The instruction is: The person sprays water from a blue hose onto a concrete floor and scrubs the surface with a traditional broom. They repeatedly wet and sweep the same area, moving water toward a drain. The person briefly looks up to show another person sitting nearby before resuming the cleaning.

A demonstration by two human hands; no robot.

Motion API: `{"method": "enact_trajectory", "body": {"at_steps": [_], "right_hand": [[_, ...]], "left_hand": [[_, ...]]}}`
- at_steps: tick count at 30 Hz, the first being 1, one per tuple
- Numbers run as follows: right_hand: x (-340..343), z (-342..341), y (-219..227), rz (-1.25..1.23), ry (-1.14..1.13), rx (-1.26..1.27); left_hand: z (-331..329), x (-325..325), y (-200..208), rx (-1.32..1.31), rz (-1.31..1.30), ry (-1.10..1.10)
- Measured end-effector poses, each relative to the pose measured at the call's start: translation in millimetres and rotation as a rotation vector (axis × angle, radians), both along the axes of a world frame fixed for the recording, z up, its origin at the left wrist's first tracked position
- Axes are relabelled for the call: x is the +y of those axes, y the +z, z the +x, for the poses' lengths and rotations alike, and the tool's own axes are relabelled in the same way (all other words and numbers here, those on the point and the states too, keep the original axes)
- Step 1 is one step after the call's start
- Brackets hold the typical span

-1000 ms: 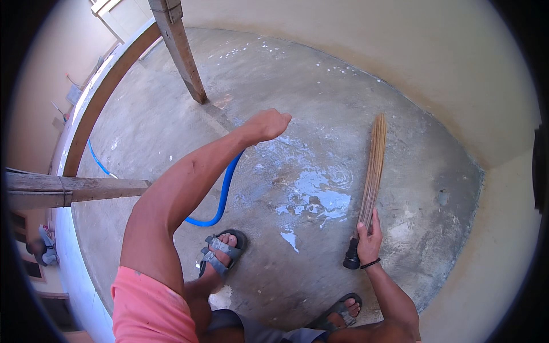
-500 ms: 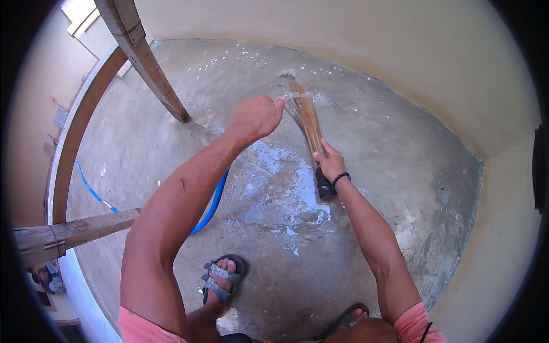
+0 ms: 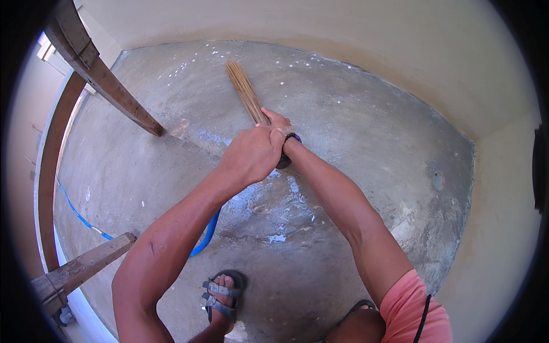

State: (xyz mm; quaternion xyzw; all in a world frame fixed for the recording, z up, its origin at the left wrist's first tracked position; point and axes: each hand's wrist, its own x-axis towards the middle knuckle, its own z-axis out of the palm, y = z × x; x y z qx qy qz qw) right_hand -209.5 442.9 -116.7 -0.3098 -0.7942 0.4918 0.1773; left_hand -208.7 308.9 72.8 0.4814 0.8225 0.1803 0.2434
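My right hand is wrapped round a stick broom, a bundle of thin tan sticks with a black handle end. Its bristles point to the far left, close to the floor. In front of the right wrist, my left hand is closed; a blue hose runs up beneath its forearm, and its end is hidden in the fist. A little clear water shows by the left thumb. Below the hands, wet, shiny patches lie on the grey concrete floor.
Two wooden posts, one slanting at the upper left and one at the lower left, reach over the floor. Beige walls enclose the far and right sides. White specks dot the floor's far edge. My sandalled foot stands below.
The broom has swung left, its bristles now pointing to the far left. My right hand has moved up and left, and my left hand has come down across the right wrist.
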Motion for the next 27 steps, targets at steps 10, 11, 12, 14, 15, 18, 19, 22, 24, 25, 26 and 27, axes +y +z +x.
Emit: {"method": "enact_trajectory", "body": {"at_steps": [10, 11, 12, 14, 15, 18, 19, 22, 24, 25, 26, 27], "right_hand": [[25, 197, -47, -0.398, -0.706, 0.341], [15, 216, -52, -0.276, -0.763, 0.352], [5, 232, -53, -0.151, -0.818, 0.360], [-39, 236, -23, -0.115, -0.751, 0.321], [-48, 243, -11, -0.084, -0.651, 0.204], [-37, 274, 16, -0.160, -0.296, 0.018], [-27, 285, 10, -0.152, -0.194, -0.043], [0, 340, -7, -0.159, -0.329, -0.090], [9, 377, -22, -0.171, -0.554, -0.036], [4, 388, -26, -0.175, -0.684, 0.015], [-2, 398, -29, -0.157, -0.794, 0.072], [-11, 404, -25, -0.144, -0.896, 0.129]], "left_hand": [[43, 5, -23, -0.078, -0.153, -0.117], [51, 7, -30, -0.081, -0.119, -0.161], [62, 12, -35, -0.084, -0.083, -0.205], [76, 12, -37, -0.113, -0.192, -0.224], [84, 15, -36, -0.120, -0.242, -0.244], [107, 18, -44, -0.126, -0.268, -0.309], [115, 17, -43, -0.136, -0.287, -0.291], [128, 5, -39, -0.238, -0.367, -0.167], [134, -4, -32, -0.388, -0.434, -0.019], [137, -10, -28, -0.393, -0.420, -0.032], [140, -16, -23, -0.398, -0.405, -0.047], [141, -26, -19, -0.404, -0.391, -0.053]]}}
